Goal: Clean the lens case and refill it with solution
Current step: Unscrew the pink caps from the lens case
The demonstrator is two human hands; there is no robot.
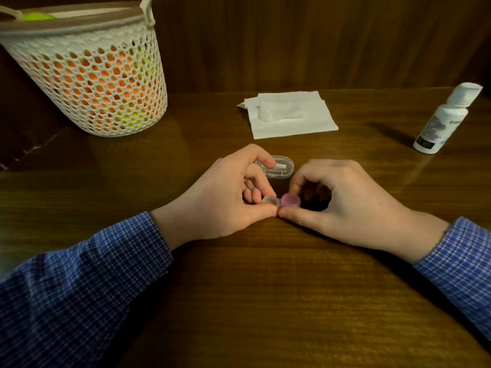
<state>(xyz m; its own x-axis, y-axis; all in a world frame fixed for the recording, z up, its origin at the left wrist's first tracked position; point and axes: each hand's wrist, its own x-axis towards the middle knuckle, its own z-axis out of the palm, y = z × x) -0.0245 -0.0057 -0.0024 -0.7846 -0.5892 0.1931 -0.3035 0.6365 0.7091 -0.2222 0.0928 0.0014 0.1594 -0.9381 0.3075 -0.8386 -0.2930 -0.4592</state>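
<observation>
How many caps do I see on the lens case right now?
1. A pink cap sits on the right well, at the right hand. The left well, held by the left hand, looks uncovered; its cap may be hidden.

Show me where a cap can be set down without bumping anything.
Free: bare table between the sleeves, nearer than both hands; also the stretch between the tissue and the solution bottle. Crowded: around the lens case, held by the left hand and right hand, with a clear box just behind.
</observation>
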